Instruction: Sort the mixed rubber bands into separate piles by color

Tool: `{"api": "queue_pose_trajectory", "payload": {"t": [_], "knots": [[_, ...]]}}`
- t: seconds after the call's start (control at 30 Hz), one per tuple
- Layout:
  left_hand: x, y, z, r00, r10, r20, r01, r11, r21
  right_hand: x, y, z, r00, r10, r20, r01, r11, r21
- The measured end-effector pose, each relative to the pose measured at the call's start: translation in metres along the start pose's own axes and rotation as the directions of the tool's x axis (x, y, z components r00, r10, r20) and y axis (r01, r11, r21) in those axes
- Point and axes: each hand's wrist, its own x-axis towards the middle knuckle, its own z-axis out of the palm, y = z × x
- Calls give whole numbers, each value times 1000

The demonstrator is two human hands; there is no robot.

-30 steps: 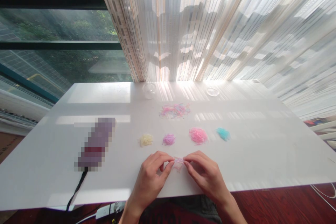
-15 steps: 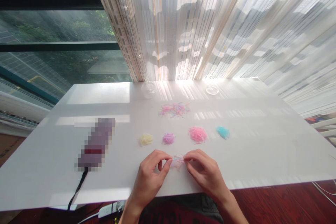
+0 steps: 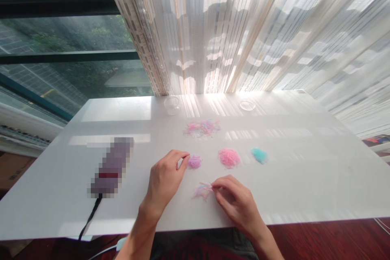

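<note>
My left hand [image 3: 167, 176] is over the table with thumb and forefinger pinched at the left edge of the purple pile of thin strands [image 3: 195, 162]. Whatever is between those fingertips is too small to make out. Closer to me, my right hand [image 3: 236, 199] pinches a thin pinkish strand at the right side of a small mixed-colour pile of strands [image 3: 201, 191]. A pink pile [image 3: 229, 158] and a turquoise pile [image 3: 259, 155] lie beyond the right hand. The yellow pile is hidden behind my left hand.
A larger mixed pile of strands [image 3: 202, 128] lies farther back on the white table [image 3: 304, 170]. Two clear round containers or lids, one left [image 3: 172, 105] and one right [image 3: 247, 105], are near the curtain [image 3: 201, 40]. A pixelated purple object [image 3: 112, 166] with a black cord lies left.
My left hand has moved away from the small mixed pile, forward and left to the purple pile, covering the yellow one. My right hand has stayed at the small pile.
</note>
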Motion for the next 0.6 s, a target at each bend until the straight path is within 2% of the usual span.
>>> {"api": "queue_pose_trajectory", "payload": {"t": [0.2, 0.6], "knots": [[13, 4, 3, 990, -61, 126, 50, 994, 95, -1, 1, 0, 1000, -10, 3, 10, 1000, 1], [9, 2, 3, 978, -73, 196, 38, 983, 178, 0, 2, -2, 1000, -16, 9, 16, 999, 28]]}}
